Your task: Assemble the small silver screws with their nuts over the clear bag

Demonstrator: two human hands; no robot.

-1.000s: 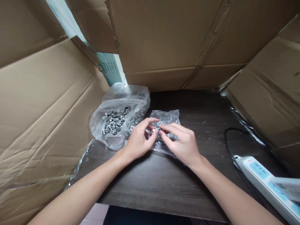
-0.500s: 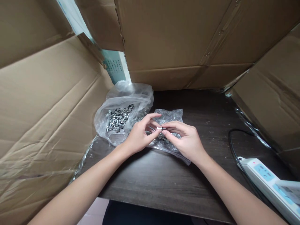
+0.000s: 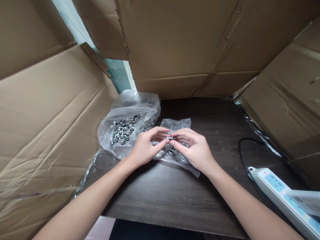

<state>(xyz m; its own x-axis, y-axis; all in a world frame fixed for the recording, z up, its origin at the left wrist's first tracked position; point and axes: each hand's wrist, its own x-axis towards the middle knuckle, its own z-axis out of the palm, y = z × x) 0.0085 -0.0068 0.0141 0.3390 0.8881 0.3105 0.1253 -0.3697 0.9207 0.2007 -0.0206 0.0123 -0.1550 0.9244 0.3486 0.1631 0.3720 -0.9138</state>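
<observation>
Between the fingertips of both hands lies a small silver screw (image 3: pixel 169 137), roughly level. My left hand (image 3: pixel 147 145) pinches its left end, the fingers curved and the thumb below. At the other end, the thumb and fingers of my right hand (image 3: pixel 196 146) close on it. Just under the hands a clear plastic bag (image 3: pixel 176 124) is spread on the table, with several metal pieces (image 3: pixel 171 149) on it, partly covered by the fingers. To the left, a larger open plastic bag (image 3: pixel 105 130) holds a heap of loose silver screws (image 3: pixel 124 128).
The dark wooden table (image 3: pixel 160 193) has cardboard walls (image 3: pixel 187 43) at the back and both sides. On the right lie a white power strip (image 3: pixel 282 196) with a lit red light and a black cable (image 3: pixel 240 156). A greenish printed sheet (image 3: pixel 120 75) shows through a gap behind.
The fingers of my left hand have closed in toward the right hand, and the screw now shows more plainly between them. The whole view has shifted slightly.
</observation>
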